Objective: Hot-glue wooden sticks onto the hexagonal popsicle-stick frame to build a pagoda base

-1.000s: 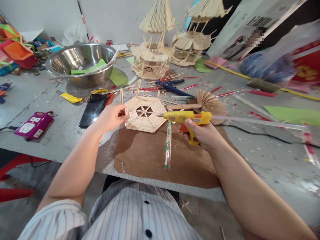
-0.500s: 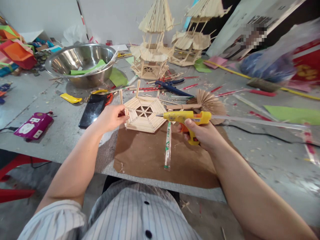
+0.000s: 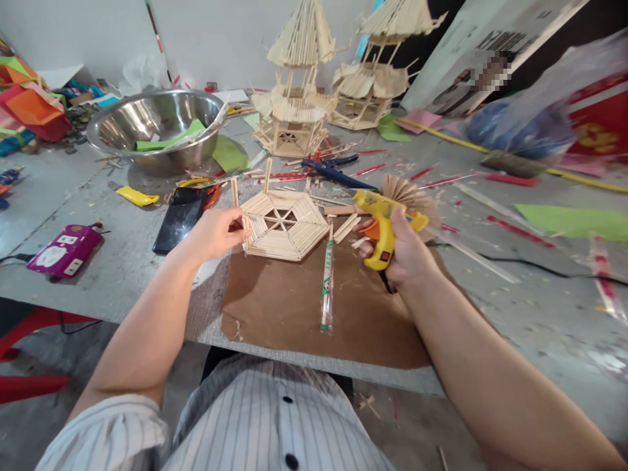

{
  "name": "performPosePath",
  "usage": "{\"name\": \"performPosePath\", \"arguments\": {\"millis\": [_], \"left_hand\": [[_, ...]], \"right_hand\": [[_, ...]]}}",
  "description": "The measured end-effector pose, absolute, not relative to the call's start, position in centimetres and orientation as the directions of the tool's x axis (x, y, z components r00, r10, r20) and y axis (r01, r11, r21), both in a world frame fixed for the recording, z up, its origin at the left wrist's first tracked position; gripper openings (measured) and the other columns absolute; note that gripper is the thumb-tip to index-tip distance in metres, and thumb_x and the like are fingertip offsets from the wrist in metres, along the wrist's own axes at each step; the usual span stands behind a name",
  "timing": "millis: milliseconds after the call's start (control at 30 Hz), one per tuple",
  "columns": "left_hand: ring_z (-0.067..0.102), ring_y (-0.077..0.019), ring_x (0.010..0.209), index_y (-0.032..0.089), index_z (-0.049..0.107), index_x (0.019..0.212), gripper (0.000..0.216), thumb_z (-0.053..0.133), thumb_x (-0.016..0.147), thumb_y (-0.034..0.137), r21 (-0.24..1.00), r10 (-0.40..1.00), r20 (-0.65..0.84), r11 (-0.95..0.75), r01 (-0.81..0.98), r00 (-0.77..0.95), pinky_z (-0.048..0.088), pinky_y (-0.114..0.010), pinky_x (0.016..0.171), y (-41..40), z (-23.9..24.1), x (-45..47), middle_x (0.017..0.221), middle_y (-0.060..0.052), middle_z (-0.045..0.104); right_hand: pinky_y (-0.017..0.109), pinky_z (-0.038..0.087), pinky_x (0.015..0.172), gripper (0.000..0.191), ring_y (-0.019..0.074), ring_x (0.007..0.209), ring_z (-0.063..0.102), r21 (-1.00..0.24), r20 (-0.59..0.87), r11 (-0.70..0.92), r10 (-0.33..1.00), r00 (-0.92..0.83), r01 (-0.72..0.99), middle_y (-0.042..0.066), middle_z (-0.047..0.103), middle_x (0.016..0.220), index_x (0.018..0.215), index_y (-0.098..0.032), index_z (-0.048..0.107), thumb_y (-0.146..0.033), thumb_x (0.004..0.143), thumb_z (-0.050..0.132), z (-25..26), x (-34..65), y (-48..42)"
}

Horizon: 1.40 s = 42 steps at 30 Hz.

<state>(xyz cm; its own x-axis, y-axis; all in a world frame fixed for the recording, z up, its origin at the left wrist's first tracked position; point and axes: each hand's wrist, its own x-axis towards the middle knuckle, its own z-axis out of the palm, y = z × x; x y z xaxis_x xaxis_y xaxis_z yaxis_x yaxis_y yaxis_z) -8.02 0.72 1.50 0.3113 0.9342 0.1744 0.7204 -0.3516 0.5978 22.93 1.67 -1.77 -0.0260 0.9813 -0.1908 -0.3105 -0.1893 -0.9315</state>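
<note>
A hexagonal frame of pale wooden sticks point(image 3: 289, 247) with a spoked centre lies at the back of a brown sheet point(image 3: 279, 307). At its left corner, my left hand point(image 3: 220, 230) is closed in a pinch on an upright wooden stick point(image 3: 235, 192); the fingers partly hide the contact. Another stick point(image 3: 268, 175) stands on the rear-left corner. My right hand point(image 3: 409, 252) grips a yellow hot glue gun point(image 3: 385, 226), held right of the frame with its nozzle pointing left and up. A wrapped pair of chopsticks point(image 3: 327, 281) rests on the sheet between them.
Stick pagodas point(image 3: 299, 104) stand behind, beside a steel bowl point(image 3: 157, 124). Blue pliers point(image 3: 331, 171), a phone point(image 3: 180, 219), a yellow cutter point(image 3: 136, 195) and a purple power socket point(image 3: 66, 250) lie around. A black cord point(image 3: 520, 263) and paper scraps are on the right.
My right hand has drawn the glue gun back to the right, away from the frame, and tipped its nozzle upward. My left hand stays at the frame's left corner.
</note>
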Motion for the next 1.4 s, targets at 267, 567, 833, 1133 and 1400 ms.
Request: {"name": "performPosePath", "arguments": {"millis": [267, 567, 833, 1133, 1400], "left_hand": [[0.057, -0.0132, 0.064, 0.015, 0.058, 0.072, 0.017, 0.057, 0.072, 0.032, 0.630, 0.935, 0.166, -0.344, 0.696, 0.312, 0.042, -0.025, 0.060, 0.8, 1.4, -8.0, 0.067, -0.002, 0.062], [0.053, -0.0117, 0.061, 0.014, 0.057, 0.070, 0.018, 0.058, 0.071, 0.032, 0.609, 0.935, 0.158, -0.346, 0.714, 0.318, 0.040, -0.022, 0.057, 0.7, 1.8, -8.1, 0.063, 0.000, 0.059], [0.055, -0.0115, 0.060, 0.015, 0.056, 0.068, 0.014, 0.058, 0.071, 0.029, 0.653, 0.935, 0.173, -0.344, 0.674, 0.310, 0.042, -0.023, 0.056, 0.8, 1.5, -8.1, 0.062, 0.000, 0.059], [0.056, -0.0125, 0.060, 0.016, 0.055, 0.067, 0.012, 0.058, 0.072, 0.026, 0.670, 0.941, 0.141, -0.319, 0.670, 0.307, 0.042, -0.025, 0.056, 0.5, 2.0, -7.9, 0.062, 0.000, 0.060], [0.053, -0.0114, 0.059, 0.015, 0.055, 0.067, 0.013, 0.059, 0.071, 0.027, 0.665, 0.940, 0.141, -0.322, 0.674, 0.310, 0.040, -0.024, 0.055, 0.6, 1.7, -8.2, 0.061, 0.000, 0.058]], "right_hand": [[0.024, 0.035, 0.039, 0.042, 0.0062, 0.039, 0.040, -0.863, -0.264, -0.204, 0.962, 0.068, -0.461, 0.000, 0.058, 0.066, 0.066, -0.021, 0.052, -0.062, 0.076, 0.045, -1.3, 23.1, 1.8], [0.028, 0.041, 0.045, 0.045, 0.0090, 0.043, 0.043, -0.856, -0.114, 0.026, 0.965, 0.237, -0.516, 0.002, 0.061, 0.067, 0.064, -0.024, 0.051, -0.068, 0.071, 0.044, -1.2, 23.9, 2.0], [0.029, 0.039, 0.043, 0.044, 0.0101, 0.042, 0.045, -0.931, -0.042, 0.026, 0.983, 0.177, -0.363, -0.002, 0.057, 0.068, 0.071, -0.026, 0.049, -0.069, 0.071, 0.040, -2.6, 23.4, 2.4], [0.028, 0.038, 0.041, 0.049, 0.0101, 0.041, 0.046, -0.955, -0.031, -0.018, 0.999, 0.038, -0.295, 0.000, 0.057, 0.065, 0.069, -0.025, 0.049, -0.072, 0.070, 0.038, -2.7, 22.6, 2.0], [0.024, 0.040, 0.039, 0.048, 0.0080, 0.040, 0.049, -0.903, -0.082, -0.065, 0.996, 0.021, -0.425, 0.000, 0.059, 0.066, 0.067, -0.021, 0.054, -0.068, 0.069, 0.047, -2.8, 22.5, 2.0]]}}
